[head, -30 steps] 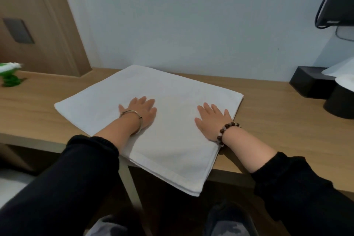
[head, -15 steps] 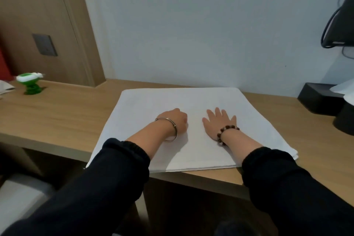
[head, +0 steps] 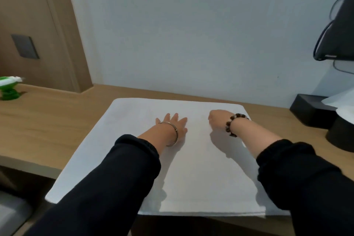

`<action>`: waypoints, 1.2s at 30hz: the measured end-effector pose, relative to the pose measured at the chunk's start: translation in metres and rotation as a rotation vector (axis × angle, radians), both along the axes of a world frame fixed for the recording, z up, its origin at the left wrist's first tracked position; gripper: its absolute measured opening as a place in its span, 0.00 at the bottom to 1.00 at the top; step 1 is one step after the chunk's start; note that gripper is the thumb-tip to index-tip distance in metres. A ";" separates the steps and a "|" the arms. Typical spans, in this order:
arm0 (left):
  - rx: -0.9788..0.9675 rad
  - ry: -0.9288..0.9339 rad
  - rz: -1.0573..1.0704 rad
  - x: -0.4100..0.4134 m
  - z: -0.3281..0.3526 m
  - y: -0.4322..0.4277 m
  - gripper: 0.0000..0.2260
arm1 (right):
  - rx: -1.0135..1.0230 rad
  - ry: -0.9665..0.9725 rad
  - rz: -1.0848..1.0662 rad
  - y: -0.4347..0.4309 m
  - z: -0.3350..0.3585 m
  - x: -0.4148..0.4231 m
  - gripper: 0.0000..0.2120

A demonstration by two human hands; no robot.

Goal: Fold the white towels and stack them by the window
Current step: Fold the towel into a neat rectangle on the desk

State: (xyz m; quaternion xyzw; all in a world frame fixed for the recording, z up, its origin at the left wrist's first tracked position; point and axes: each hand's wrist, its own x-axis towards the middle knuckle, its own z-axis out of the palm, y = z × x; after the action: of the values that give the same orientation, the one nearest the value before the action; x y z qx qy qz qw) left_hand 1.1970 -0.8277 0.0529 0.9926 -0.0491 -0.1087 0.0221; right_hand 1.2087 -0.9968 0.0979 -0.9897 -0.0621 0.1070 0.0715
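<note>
A white towel point(head: 201, 168) lies folded flat in a large rectangle on the wooden desk point(head: 47, 120); its near edge hangs over the desk's front. My left hand point(head: 173, 125), with a metal bangle on the wrist, rests flat on the towel's middle with its fingers spread. To its right, my right hand point(head: 218, 120), with a bead bracelet, sits on the towel nearer the far right corner. It looks rounded and its fingers are hidden from view. Black sleeves cover both forearms.
A green and white object point(head: 8, 88) stands at the desk's far left. A black box point(head: 310, 109) and a black round container point(head: 341, 134) holding white paper sit at the right. A black device with a cable point(head: 341, 30) hangs upper right. Behind the desk is a white wall.
The towel was turned from a diagonal lie to square with the desk edge. My left hand has flattened out and my right hand has moved toward the far right, its fingers no longer showing.
</note>
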 end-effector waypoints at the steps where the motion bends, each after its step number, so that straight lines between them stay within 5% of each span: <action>1: 0.004 0.001 -0.009 0.005 -0.001 -0.008 0.22 | 0.056 -0.034 -0.070 -0.002 -0.004 0.012 0.16; 4: -0.003 -0.018 -0.037 0.019 -0.006 -0.035 0.23 | 0.148 -0.054 -0.202 -0.007 -0.029 0.035 0.22; 11: -0.024 -0.079 -0.021 0.054 -0.013 -0.024 0.24 | -0.008 -0.169 -0.157 -0.007 -0.065 0.051 0.26; 22: 0.034 -0.061 0.558 0.054 -0.011 0.155 0.25 | -0.116 0.005 -0.280 0.007 -0.055 0.059 0.28; 24: 0.037 -0.068 0.509 0.059 -0.010 0.137 0.24 | -0.138 0.061 -0.315 0.030 -0.042 0.071 0.31; 30: 0.000 -0.103 0.066 0.072 -0.013 0.062 0.23 | -0.005 -0.103 0.180 0.099 -0.061 0.072 0.25; 36: -0.001 -0.102 0.291 0.071 -0.014 0.122 0.24 | -0.001 -0.109 -0.018 0.055 -0.062 0.084 0.26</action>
State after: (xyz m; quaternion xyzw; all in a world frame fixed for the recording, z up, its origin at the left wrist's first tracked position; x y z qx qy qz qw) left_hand 1.2679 -0.7054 0.0388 0.9934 0.0943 -0.0539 0.0357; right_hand 1.2929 -0.9419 0.0363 -0.9947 -0.0570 0.0524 0.0683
